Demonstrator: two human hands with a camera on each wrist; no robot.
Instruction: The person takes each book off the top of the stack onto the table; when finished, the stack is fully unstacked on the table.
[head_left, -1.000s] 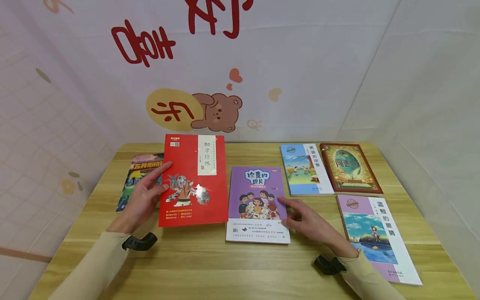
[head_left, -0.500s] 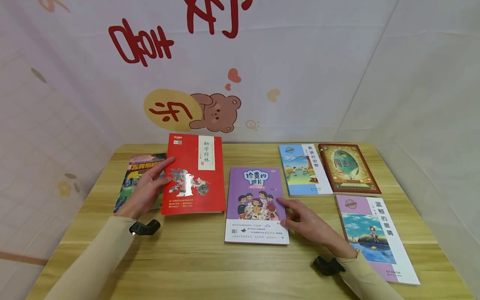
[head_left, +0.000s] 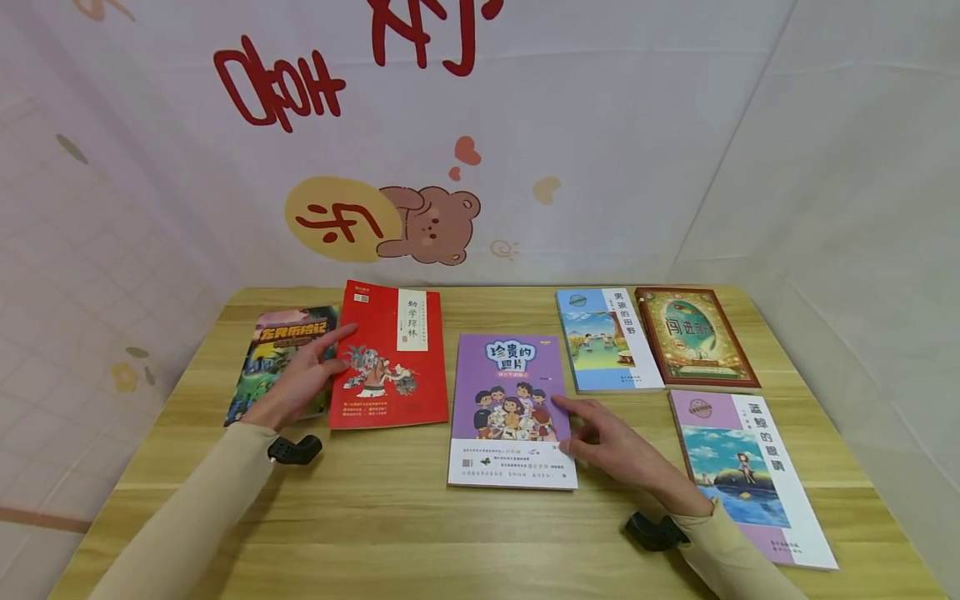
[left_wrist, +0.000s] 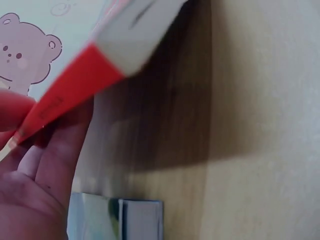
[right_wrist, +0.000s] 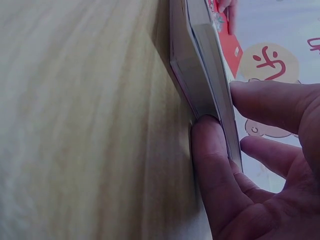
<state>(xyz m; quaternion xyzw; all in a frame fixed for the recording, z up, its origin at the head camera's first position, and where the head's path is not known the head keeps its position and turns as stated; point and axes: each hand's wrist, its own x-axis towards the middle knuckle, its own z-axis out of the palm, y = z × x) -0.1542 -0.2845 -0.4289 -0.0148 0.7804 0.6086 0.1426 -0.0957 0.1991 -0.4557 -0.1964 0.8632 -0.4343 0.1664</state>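
My left hand (head_left: 303, 379) pinches the left edge of a red book (head_left: 393, 392), thumb on the cover and fingers beneath. In the left wrist view the red book (left_wrist: 75, 85) tilts up, its shadow falling on the table. A colourful green picture-cover book (head_left: 258, 367) lies under and beside the left hand, partly covered by it. My right hand (head_left: 611, 442) grips the right edge of a purple-and-white book (head_left: 513, 462). In the right wrist view the thumb (right_wrist: 210, 145) presses on its page edge, which shows layers, while other fingers touch the cover.
On the right lie a blue-and-white book (head_left: 600, 337), a brown-framed green book (head_left: 693, 337) and a pink-and-white book (head_left: 757, 475). The wooden table (head_left: 420, 542) ends at a printed cloth backdrop (head_left: 600, 125) behind, with similar cloth at both sides.
The red book has come down closer to the table and slightly right, showing more of the green picture-cover book. The right hand and the purple-and-white book stay in place.
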